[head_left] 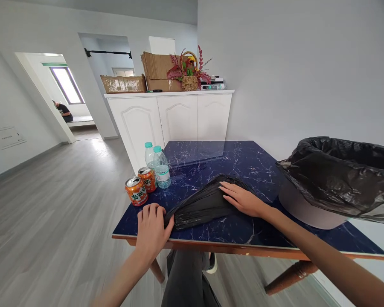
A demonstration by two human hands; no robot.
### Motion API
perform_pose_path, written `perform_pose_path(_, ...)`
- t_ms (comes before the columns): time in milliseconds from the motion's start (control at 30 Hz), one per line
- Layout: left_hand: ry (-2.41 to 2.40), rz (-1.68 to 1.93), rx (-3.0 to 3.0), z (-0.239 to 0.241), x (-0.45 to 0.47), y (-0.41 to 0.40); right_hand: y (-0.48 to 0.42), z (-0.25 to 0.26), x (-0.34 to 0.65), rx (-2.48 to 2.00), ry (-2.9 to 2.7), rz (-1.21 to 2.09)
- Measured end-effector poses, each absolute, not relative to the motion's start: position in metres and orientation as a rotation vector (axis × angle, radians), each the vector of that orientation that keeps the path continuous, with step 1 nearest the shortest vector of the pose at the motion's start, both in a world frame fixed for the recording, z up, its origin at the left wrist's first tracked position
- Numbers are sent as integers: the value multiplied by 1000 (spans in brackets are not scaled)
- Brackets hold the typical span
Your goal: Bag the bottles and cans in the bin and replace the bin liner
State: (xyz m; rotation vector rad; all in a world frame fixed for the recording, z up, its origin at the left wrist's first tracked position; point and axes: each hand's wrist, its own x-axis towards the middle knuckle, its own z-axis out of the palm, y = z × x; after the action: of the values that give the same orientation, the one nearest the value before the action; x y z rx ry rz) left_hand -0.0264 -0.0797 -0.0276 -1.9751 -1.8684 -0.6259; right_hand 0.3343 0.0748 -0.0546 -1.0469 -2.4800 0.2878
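A black plastic garbage bag [198, 207] lies flattened across the blue marbled table [192, 164]. Its narrow left end is gathered in my left hand [153, 226], whose thumb and fingers close on it near the front edge. My right hand [240, 198] rests flat on the wider part of the bag, fingers stretched out. Just beyond my left hand stand two orange soda cans [136, 192], opened on top. Beside them are two clear plastic bottles [161, 170] with teal caps, upright.
At the right of the table stands a pale trash bin [307, 209] lined with a black bag [336, 179]. Behind the table a white cabinet [179, 115] carries cardboard boxes [160, 70] and a flower basket [190, 81]. A person [64, 111] sits in the far room.
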Motion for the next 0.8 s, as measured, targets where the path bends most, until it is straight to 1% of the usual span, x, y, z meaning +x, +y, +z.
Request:
perform_pose_path(133,-1948,-571,-2107,-18,-29,-86,59,-48,339,-1072,-2429,277)
perform_pose_path(200,-2001,-641,-2213,-13,-24,-90,40,-39,327,-905,-2460,243)
perform_pose_path(267,-2031,-796,-2303,-6,-12,-95,12,-30,305,-711,-2516,294)
perform_pose_path(367,-1990,-1102,-2460,14,18,-107,-32,-17,266,-656,-2435,535)
perform_pose_path(433,-1821,-1215,-2581,33,37,-116,-57,-7,244,-652,-2292,769)
perform_pose_path(533,-1409,-1171,-2670,57,51,-126,-82,11,226,-681,-2054,1113)
perform_pose_path(633,-1119,-1179,-2561,60,48,-127,-84,24,228,-877,-1757,1358)
perform_pose_path(733,-1056,-1108,-2515,45,42,-117,-57,20,244,-1017,-1612,1400)
perform_pose_path(800,-1071,-911,-2599,32,44,-107,-29,9,259,-1096,-1736,1281)
